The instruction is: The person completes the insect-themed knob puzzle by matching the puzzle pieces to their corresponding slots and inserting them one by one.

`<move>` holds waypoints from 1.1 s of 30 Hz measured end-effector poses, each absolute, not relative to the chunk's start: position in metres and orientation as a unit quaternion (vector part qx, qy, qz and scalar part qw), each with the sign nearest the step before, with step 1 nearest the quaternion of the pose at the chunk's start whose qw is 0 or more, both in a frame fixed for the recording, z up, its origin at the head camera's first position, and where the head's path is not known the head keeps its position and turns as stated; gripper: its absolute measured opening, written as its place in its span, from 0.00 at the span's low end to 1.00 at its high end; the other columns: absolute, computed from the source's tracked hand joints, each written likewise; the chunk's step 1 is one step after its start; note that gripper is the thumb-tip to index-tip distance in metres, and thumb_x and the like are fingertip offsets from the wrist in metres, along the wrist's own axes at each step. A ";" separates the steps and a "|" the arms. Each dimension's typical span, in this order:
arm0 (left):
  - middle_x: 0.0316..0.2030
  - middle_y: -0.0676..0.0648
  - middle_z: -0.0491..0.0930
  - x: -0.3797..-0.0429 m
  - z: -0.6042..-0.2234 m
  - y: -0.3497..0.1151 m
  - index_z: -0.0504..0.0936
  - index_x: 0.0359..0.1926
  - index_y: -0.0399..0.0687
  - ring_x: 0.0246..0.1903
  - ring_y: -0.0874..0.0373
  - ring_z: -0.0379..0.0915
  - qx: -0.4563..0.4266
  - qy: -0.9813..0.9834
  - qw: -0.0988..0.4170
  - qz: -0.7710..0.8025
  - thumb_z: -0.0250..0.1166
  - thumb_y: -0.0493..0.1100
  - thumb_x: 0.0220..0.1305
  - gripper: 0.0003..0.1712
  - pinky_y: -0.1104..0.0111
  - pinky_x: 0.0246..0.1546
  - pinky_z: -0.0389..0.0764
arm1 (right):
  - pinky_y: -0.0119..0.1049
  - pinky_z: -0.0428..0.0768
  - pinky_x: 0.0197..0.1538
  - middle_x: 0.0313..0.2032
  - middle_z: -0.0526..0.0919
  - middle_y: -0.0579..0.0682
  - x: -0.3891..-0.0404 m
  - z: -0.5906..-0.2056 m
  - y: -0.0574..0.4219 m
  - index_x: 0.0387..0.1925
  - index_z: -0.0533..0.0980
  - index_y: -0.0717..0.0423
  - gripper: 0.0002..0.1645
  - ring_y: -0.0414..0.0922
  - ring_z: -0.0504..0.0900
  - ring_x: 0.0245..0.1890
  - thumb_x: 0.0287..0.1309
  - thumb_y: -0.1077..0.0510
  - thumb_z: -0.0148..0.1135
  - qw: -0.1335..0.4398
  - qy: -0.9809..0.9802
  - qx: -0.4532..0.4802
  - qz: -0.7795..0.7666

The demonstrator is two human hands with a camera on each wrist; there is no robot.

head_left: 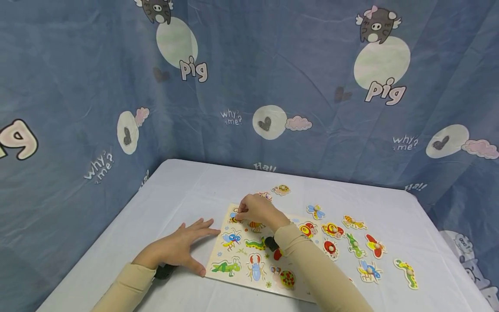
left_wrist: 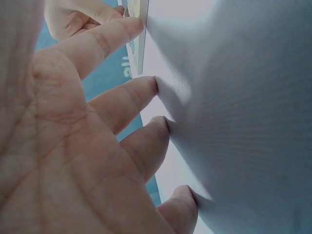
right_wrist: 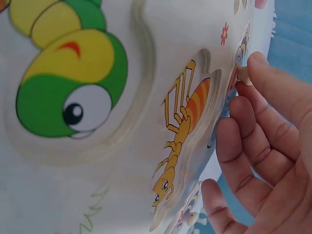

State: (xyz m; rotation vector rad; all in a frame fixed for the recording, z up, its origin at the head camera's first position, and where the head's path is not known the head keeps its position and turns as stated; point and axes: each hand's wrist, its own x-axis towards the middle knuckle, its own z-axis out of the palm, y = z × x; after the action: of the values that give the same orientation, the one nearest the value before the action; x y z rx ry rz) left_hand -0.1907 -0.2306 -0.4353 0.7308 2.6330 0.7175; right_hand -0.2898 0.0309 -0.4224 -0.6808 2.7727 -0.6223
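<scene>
A wooden insect puzzle board (head_left: 242, 280) lies on the white table. At its far left corner my right hand (head_left: 259, 210) pinches the small knob (right_wrist: 244, 76) of a bee puzzle piece (head_left: 234, 216) with blue wings. That piece lies at the board's surface; whether it sits fully in its recess, I cannot tell. My left hand (head_left: 179, 243) is spread beside the board's left side, thumb at the near corner and index finger at the edge. Its other fingertips (left_wrist: 148, 85) rest on the tablecloth. Near the right hand is the printed ant recess (right_wrist: 187, 124).
Several loose knobbed pieces lie right of the board, among them a caterpillar (head_left: 406, 273), a mosquito (head_left: 369, 271), a red-winged insect (head_left: 375, 246) and a grasshopper (head_left: 355, 245). A snail piece (head_left: 281, 189) lies beyond the board. A blue patterned curtain (head_left: 312, 86) hangs behind the table.
</scene>
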 end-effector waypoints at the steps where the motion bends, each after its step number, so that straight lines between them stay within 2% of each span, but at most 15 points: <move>1: 0.79 0.45 0.52 -0.191 -0.435 -0.231 0.67 0.72 0.67 0.79 0.37 0.38 0.256 0.920 0.157 0.250 0.80 0.69 0.34 0.61 0.24 0.67 0.36 | 0.31 0.74 0.32 0.24 0.81 0.38 -0.290 -0.422 0.031 0.26 0.82 0.42 0.11 0.37 0.74 0.23 0.59 0.44 0.71 0.110 0.943 -0.233 -0.211; 12: 0.79 0.44 0.52 -0.190 -0.435 -0.230 0.68 0.72 0.66 0.79 0.36 0.38 0.254 0.919 0.157 0.256 0.81 0.68 0.34 0.60 0.24 0.67 0.35 | 0.32 0.77 0.34 0.25 0.82 0.35 -0.288 -0.416 0.037 0.29 0.84 0.40 0.10 0.36 0.77 0.25 0.58 0.42 0.71 0.104 0.945 -0.243 -0.193; 22: 0.79 0.44 0.53 -0.190 -0.436 -0.230 0.68 0.72 0.66 0.79 0.36 0.39 0.252 0.921 0.154 0.253 0.81 0.68 0.33 0.60 0.24 0.67 0.36 | 0.32 0.76 0.33 0.27 0.82 0.39 -0.290 -0.414 0.052 0.29 0.84 0.41 0.11 0.38 0.76 0.27 0.59 0.42 0.71 0.098 0.945 -0.235 -0.204; 33: 0.79 0.44 0.53 -0.190 -0.437 -0.230 0.68 0.72 0.67 0.79 0.36 0.39 0.252 0.921 0.152 0.255 0.82 0.68 0.32 0.61 0.25 0.67 0.36 | 0.33 0.74 0.30 0.26 0.82 0.40 -0.293 -0.411 0.078 0.29 0.83 0.42 0.10 0.39 0.74 0.24 0.61 0.44 0.70 0.086 0.948 -0.216 -0.217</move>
State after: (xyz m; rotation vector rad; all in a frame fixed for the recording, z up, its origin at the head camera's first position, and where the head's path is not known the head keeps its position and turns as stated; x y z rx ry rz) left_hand -0.1902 -0.2300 -0.4365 0.7221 2.6447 0.7312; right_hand -0.2929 0.0781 -0.4108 -0.6441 2.8250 -0.6475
